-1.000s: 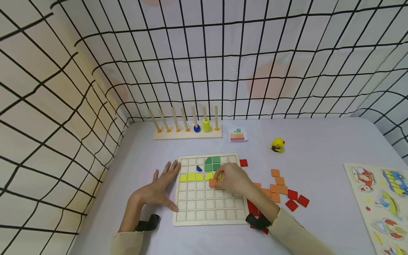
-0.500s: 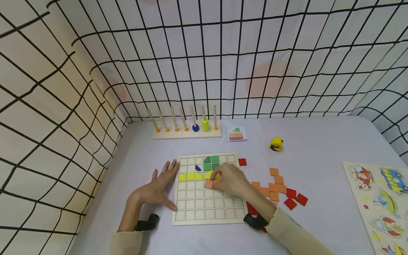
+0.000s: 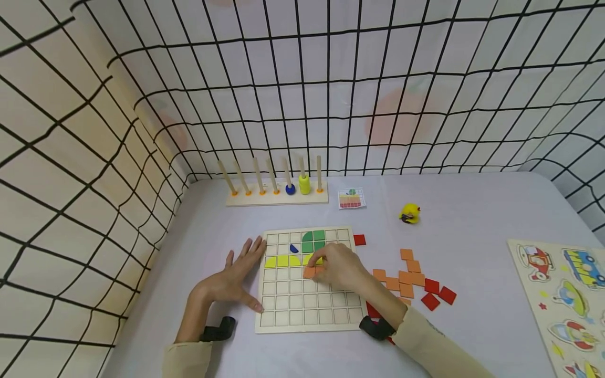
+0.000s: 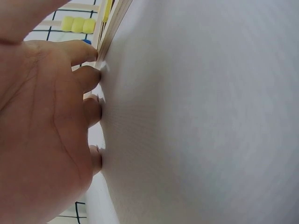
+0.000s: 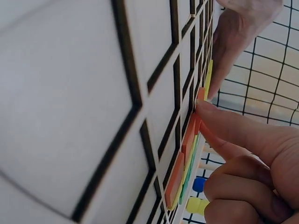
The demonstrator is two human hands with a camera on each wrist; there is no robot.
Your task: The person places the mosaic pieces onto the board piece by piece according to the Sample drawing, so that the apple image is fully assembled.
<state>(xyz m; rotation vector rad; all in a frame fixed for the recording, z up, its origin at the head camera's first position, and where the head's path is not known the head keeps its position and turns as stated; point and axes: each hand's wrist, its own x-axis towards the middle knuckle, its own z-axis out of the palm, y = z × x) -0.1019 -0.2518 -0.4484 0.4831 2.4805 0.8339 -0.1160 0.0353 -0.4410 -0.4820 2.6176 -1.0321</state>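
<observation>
A pale wooden grid board (image 3: 282, 304) lies on the table, with green tiles (image 3: 307, 247), a row of yellow tiles (image 3: 282, 261) and a small blue piece (image 3: 293, 249) on it. Between thumb and forefinger, my right hand (image 3: 341, 266) pinches an orange tile (image 3: 309, 272) at a cell below the yellow row. In the right wrist view that tile (image 5: 201, 94) stands at the thumb tip, with other orange tiles (image 5: 175, 179) beside it. My left hand (image 3: 238, 278) spreads along the board's left edge, fingertips down on the table and thumb at the rim.
Loose orange tiles (image 3: 405, 278) and red tiles (image 3: 447, 295) lie right of the board. Behind it stand a pegged bead rack (image 3: 279, 199) and a pattern card (image 3: 352, 198). A yellow toy duck (image 3: 410, 213) and a picture puzzle board (image 3: 534, 294) are farther right.
The orange tile in my right hand has moved slightly left, then from tilted to flat in line with the grid, next to another orange tile. My left hand stays put.
</observation>
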